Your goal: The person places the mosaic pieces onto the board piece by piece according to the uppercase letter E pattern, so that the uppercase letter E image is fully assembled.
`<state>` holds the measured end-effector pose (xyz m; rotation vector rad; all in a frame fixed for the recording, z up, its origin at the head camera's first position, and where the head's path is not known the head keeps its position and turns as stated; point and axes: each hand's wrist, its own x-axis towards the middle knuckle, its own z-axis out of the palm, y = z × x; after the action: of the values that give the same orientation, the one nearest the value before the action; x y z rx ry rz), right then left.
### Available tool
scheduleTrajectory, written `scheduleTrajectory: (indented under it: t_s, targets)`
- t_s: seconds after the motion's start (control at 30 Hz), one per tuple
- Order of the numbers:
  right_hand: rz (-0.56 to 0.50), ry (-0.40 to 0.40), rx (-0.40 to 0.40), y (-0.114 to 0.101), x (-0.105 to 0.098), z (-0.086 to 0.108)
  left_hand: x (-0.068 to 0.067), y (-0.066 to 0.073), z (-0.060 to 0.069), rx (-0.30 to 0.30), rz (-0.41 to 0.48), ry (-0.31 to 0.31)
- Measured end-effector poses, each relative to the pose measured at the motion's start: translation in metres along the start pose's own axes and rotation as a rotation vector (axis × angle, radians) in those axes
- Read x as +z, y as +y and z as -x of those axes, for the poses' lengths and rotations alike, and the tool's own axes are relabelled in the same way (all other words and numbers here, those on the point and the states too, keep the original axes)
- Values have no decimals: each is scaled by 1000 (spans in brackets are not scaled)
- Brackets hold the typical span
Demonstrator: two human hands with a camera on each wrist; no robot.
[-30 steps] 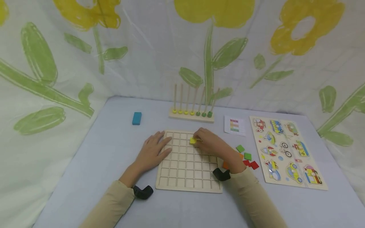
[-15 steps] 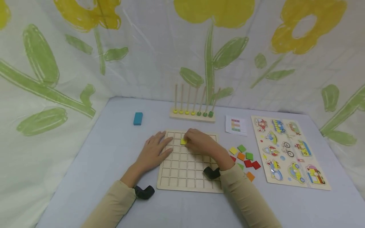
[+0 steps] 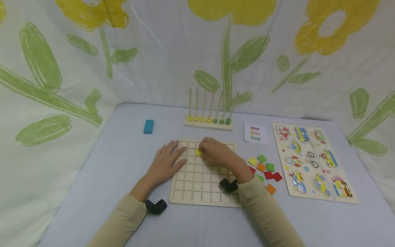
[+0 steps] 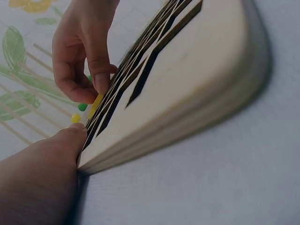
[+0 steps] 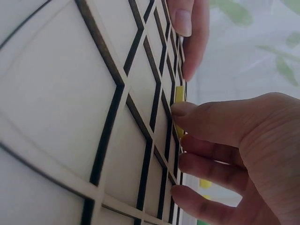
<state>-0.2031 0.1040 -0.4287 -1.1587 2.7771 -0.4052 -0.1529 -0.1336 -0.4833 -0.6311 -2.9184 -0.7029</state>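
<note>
A wooden grid board (image 3: 197, 187) lies flat on the table. The left hand (image 3: 165, 163) rests on its left edge, fingers spread and fairly straight. Near the board's far side, the right hand (image 3: 219, 152) pinches a yellow square tile (image 3: 198, 152) between thumb and fingers, at a cell in the upper rows. The right wrist view shows the thumb on the yellow tile (image 5: 180, 96), which stands at the grid's surface; whether it sits fully in the cell I cannot tell. In the left wrist view, the right hand (image 4: 86, 51) holds the tile (image 4: 96, 105) beyond the left thumb.
Right of the board lie several loose tiles, among them a green one (image 3: 270, 167) and an orange one (image 3: 271, 189). Farther right is a picture puzzle board (image 3: 300, 144). Behind stand a peg rack (image 3: 208, 126), a printed card (image 3: 248, 133) and a blue block (image 3: 148, 126).
The right hand has moved left across the board with the yellow tile, uncovering more loose tiles at the right. Over the last half second it has barely moved. The left hand has stayed put.
</note>
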Motion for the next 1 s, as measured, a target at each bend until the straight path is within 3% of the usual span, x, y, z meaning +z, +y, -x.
scheduleTrajectory:
  t_s: [0.37,0.53,0.67,0.83,1.0]
  targets:
    - [5,-19,13,3,-1,0,2,0,-1,1,6,6]
    - [4,12,26,13,-15,13,3,0,-1,-4,10,2]
    - [-16,23,111,28,-35,39,3,1,-1,-6,7,2]
    - [-83,-8,293,53,-59,83,2,1,-1,-15,-7,5]
    - [-147,-79,466,84,-68,121,1,1,0,-13,-10,2]
